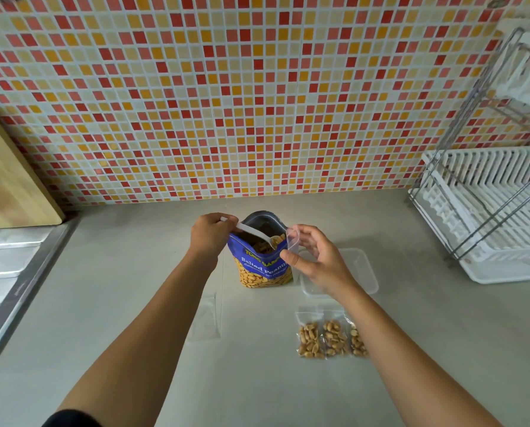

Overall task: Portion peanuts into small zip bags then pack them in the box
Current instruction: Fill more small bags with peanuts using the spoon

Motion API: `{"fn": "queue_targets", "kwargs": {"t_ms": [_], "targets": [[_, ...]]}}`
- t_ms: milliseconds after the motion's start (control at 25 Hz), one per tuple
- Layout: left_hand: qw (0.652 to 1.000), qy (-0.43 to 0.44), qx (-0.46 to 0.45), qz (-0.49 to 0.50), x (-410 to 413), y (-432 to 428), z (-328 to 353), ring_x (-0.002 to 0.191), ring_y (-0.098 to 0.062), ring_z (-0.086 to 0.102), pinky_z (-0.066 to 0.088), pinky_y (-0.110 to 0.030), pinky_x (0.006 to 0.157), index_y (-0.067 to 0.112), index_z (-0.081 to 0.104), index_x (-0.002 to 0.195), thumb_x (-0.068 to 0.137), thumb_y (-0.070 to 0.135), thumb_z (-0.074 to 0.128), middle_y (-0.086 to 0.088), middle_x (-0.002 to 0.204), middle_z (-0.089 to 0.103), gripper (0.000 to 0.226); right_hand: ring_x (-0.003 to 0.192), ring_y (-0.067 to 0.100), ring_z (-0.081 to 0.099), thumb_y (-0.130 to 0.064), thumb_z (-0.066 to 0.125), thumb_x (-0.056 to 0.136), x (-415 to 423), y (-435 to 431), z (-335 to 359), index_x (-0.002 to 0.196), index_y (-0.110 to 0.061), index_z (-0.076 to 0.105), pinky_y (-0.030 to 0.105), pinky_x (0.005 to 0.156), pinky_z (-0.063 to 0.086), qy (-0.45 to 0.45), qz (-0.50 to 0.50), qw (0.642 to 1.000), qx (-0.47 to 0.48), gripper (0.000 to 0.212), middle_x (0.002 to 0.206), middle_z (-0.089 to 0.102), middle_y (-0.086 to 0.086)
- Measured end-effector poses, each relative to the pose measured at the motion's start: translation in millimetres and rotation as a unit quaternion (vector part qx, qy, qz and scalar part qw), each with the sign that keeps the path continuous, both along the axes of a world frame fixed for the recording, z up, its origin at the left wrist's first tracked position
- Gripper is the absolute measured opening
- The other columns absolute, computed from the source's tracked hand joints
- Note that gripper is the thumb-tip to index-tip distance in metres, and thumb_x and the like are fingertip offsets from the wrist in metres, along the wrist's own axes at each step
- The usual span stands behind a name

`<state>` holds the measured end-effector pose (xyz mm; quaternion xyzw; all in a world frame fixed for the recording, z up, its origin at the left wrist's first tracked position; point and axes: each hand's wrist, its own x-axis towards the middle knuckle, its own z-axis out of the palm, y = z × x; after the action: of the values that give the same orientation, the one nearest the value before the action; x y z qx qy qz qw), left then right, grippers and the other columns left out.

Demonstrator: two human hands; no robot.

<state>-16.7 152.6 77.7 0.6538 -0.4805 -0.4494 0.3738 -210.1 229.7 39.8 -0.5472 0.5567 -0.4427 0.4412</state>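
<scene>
The pale countertop [134,272] runs from a tiled wall toward the viewer, with a white dish rack [488,211] at its far right. Near the middle stands a blue pouch of salted peanuts [262,269], upright, mouth open upward and its label facing the viewer. Just beside it on the right lies a clear plastic box [359,263], low and open-topped, partly hidden by the right wrist. Both forearms reach forward from the bottom edge and converge on the pouch. The left hand [209,234] sits at the pouch's upper left, knuckles up, wrist bent inward, fingers curled and pinching the end of a handle. The right hand [316,260] hovers at the pouch's upper right, above the box, palm turned left, thumb low and forward, the other fingers loosely curved behind what it holds. Nearer the viewer, right of centre, three filled zip bags [331,337] lie side by side, touching, peanuts in their lower halves. An empty flat bag [205,318] lies left of them. The white spoon [254,231] spans the pouch mouth, its long axis left to right and sloping slightly down, bowl loaded with peanuts and pointing right. The bowl meets the small zip bag [293,241], which the right thumb and fingers hold upright, mouth upward.
</scene>
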Motion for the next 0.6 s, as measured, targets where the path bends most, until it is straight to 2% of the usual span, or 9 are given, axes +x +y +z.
{"fn": "queue_targets", "kwargs": {"t_ms": [160, 280, 360, 440, 600], "targets": [[0.999, 0.037, 0.018, 0.018, 5.6, -1.4, 0.7, 0.098, -0.019, 0.049, 0.039, -0.032, 0.080, 0.004, 0.062, 0.110, 0.095, 0.020, 0.050, -0.007, 0.103, 0.059, 0.025, 0.115, 0.005, 0.054, -0.046, 0.077, 0.067, 0.4, 0.2, -0.6, 0.112, -0.040, 0.051, 0.019, 0.094, 0.042, -0.005, -0.002, 1.000, -0.005, 0.053, 0.122, 0.060, -0.012], [0.997, 0.062, 0.030, 0.036, 16.6, -3.4, -0.7, 0.103, -0.020, 0.049, 0.038, -0.034, 0.085, 0.005, 0.061, 0.108, 0.095, 0.022, 0.051, -0.008, 0.105, 0.060, 0.024, 0.112, 0.009, 0.056, -0.046, 0.076, 0.066, 0.1, 2.0, 0.5, 0.111, -0.036, 0.052, 0.021, 0.093, 0.044, -0.005, -0.031, 0.999, -0.021, 0.053, 0.116, 0.062, -0.010], [0.995, 0.080, 0.037, 0.043, 25.9, -3.8, -1.8, 0.105, -0.022, 0.052, 0.037, -0.033, 0.084, 0.004, 0.060, 0.108, 0.095, 0.020, 0.051, -0.009, 0.101, 0.063, 0.023, 0.106, 0.004, 0.055, -0.044, 0.076, 0.066, -0.3, 2.6, 4.8, 0.114, -0.031, 0.052, 0.014, 0.089, 0.046, 0.017, -0.064, 0.997, -0.028, 0.055, 0.112, 0.061, -0.010], [0.993, 0.094, 0.045, 0.047, 31.7, -3.8, -1.1, 0.109, -0.023, 0.055, 0.036, -0.033, 0.085, 0.006, 0.058, 0.105, 0.095, 0.018, 0.051, -0.009, 0.099, 0.064, 0.017, 0.099, 0.000, 0.054, -0.040, 0.078, 0.069, 0.4, 0.3, 9.4, 0.118, -0.027, 0.052, 0.009, 0.080, 0.044, 0.079, -0.101, 0.991, -0.039, 0.057, 0.108, 0.058, -0.011], [0.991, 0.115, 0.043, 0.051, 36.5, -8.3, 10.3, 0.110, -0.021, 0.057, 0.036, -0.032, 0.087, 0.008, 0.057, 0.105, 0.094, 0.016, 0.051, -0.004, 0.088, 0.066, 0.015, 0.097, 0.011, 0.055, -0.047, 0.077, 0.067, 5.1, -8.2, 12.1, 0.122, -0.021, 0.054, 0.026, 0.082, 0.048, 0.237, -0.111, 0.961, -0.089, 0.065, 0.105, 0.058, -0.007]]}}
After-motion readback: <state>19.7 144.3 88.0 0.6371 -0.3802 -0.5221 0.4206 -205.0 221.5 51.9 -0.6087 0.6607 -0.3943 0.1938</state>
